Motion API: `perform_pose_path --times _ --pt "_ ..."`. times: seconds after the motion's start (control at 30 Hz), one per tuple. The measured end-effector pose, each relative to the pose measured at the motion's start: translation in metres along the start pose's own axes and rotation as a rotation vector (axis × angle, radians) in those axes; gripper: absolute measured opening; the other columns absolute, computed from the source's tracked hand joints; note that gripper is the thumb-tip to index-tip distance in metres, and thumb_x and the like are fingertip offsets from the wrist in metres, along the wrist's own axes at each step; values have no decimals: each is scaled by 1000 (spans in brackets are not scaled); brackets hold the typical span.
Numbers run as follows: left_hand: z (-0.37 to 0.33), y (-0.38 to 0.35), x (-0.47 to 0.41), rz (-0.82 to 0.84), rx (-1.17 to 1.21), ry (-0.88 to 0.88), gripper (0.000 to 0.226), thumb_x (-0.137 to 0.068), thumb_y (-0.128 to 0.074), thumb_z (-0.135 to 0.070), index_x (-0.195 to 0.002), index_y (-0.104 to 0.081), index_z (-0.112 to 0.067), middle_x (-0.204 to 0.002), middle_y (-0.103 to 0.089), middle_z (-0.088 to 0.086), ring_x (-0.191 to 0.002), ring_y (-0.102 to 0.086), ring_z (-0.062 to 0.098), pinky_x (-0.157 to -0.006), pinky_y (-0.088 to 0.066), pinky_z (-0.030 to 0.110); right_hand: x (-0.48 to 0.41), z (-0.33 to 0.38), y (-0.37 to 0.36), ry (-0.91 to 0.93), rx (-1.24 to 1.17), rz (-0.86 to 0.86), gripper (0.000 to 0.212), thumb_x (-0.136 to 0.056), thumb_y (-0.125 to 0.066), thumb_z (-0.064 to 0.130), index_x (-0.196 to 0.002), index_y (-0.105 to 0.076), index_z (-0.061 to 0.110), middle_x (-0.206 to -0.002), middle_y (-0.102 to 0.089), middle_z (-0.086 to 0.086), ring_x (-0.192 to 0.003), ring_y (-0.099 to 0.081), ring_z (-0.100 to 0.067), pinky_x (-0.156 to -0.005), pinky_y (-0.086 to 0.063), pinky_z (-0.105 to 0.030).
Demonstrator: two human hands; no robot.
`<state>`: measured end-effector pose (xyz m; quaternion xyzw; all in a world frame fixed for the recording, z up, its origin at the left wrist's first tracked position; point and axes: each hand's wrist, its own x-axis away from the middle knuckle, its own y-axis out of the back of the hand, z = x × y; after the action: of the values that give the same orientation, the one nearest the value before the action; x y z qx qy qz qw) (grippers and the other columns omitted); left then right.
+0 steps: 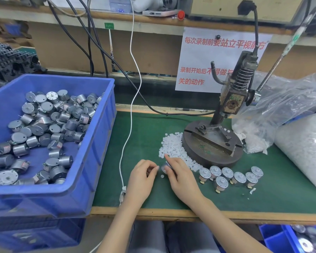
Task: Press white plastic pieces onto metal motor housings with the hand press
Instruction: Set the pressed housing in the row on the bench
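A heap of small white plastic pieces [171,147] lies on the green mat, against the round base of the hand press [212,143]. My right hand [181,176] grips a metal motor housing [167,166], mostly hidden by its fingers, with the index finger stretched toward the heap. My left hand [144,176] sits just left of it, fingers curled, fingertips pinched close to the motor; I cannot tell whether it holds a piece. One loose white piece [162,176] lies between the hands. Several motors with white caps [230,177] stand in front of the press.
A blue bin [98,143] full of metal motors fills the left. Clear bags of white pieces [299,143] lie at the right. The press lever [279,59] slants up to the right. A white cable [131,115] runs down the mat. More blue bins [290,240] sit below right.
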<state>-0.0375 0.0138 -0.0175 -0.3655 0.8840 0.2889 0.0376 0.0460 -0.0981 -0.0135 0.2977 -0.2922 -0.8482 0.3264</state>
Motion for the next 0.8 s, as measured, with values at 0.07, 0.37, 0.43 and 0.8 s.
perform_pose_path --times 0.07,0.37,0.43,0.8 --pt "1 -1 0 4 -14 -5 10 -87 -60 -5 -78 -63 -9 -75 -52 -8 -68 -50 3 -67 -38 8 1 0 -1 29 15 45 41 -97 -46 14 -137 -43 11 -105 -49 0 -97 -50 -12 -85 -31 -9" --pt "0 -1 1 8 -32 -22 11 -90 -56 -8 -82 -64 -8 -75 -48 -12 -71 -47 2 -68 -36 10 2 -1 -2 54 51 64 42 -98 -42 14 -139 -41 14 -110 -51 -3 -98 -52 -16 -86 -38 -20" --pt "-1 -1 1 7 -39 -26 12 -90 -55 -8 -82 -63 -7 -74 -47 -13 -70 -46 1 -67 -35 11 2 0 -1 50 48 52 41 -97 -43 14 -139 -42 14 -110 -51 -4 -99 -52 -16 -85 -36 -17" --pt "-2 -1 0 -2 -61 -20 13 -91 -53 -9 -83 -64 -7 -75 -47 -11 -72 -45 9 -66 -32 17 3 0 -1 67 70 55 43 -97 -43 14 -140 -39 14 -110 -49 -1 -94 -51 -13 -83 -36 -15"
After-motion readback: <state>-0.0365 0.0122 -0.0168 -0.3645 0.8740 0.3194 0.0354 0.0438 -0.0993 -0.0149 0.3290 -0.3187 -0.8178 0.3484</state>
